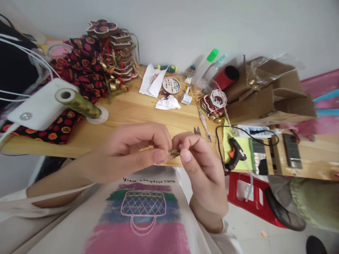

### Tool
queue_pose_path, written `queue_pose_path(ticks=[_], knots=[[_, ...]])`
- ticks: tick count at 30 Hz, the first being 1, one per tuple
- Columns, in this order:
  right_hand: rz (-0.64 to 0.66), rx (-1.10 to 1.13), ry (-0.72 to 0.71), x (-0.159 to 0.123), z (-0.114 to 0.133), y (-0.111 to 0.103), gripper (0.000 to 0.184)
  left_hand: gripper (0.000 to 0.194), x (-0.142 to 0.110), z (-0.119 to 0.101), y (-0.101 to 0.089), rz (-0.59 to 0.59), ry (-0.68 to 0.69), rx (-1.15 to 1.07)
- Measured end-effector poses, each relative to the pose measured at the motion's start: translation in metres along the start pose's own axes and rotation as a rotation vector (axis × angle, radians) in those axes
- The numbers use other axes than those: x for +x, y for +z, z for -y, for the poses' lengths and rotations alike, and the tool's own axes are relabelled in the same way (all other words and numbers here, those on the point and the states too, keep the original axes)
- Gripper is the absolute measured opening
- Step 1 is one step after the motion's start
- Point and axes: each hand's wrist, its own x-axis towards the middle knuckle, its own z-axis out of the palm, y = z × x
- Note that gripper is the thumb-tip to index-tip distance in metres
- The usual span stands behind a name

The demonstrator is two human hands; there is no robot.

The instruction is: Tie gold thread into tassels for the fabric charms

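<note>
My left hand (132, 148) and my right hand (200, 162) meet in front of my chest, just over the near edge of the wooden table (137, 113). Both pinch a small olive-green thread piece (174, 152) between thumb and fingertips; most of it is hidden by the fingers. A spool of olive-green thread (78, 103) lies tilted on its white base at the left. Small snips (197, 131) lie on the table just beyond my right hand.
A black glue gun (234, 154) with cord rests on a yellow-green pad at the right. Patterned fabric and stacked ornaments with bells (111, 53) fill the back left. A cardboard box (270, 95), bottles, a white device (39, 104) and a red stool (251, 197) surround the spot.
</note>
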Motion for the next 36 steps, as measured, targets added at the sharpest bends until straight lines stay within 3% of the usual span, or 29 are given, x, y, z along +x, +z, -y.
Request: queue_pose_path(ticks=[12, 22, 36], knots=[[0.027, 0.309, -0.009, -0.001, -0.008, -0.003, 0.008, 0.022, -0.001, 0.001, -0.001, 0.021, -0.058, -0.197], [0.028, 0.386, 0.062, -0.004, -0.011, -0.004, 0.007, 0.017, -0.005, 0.001, -0.001, -0.021, -0.15, -0.296], [-0.01, 0.42, 0.135, -0.003, -0.01, -0.004, 0.006, 0.024, 0.0, 0.01, -0.004, -0.125, -0.086, -0.247]])
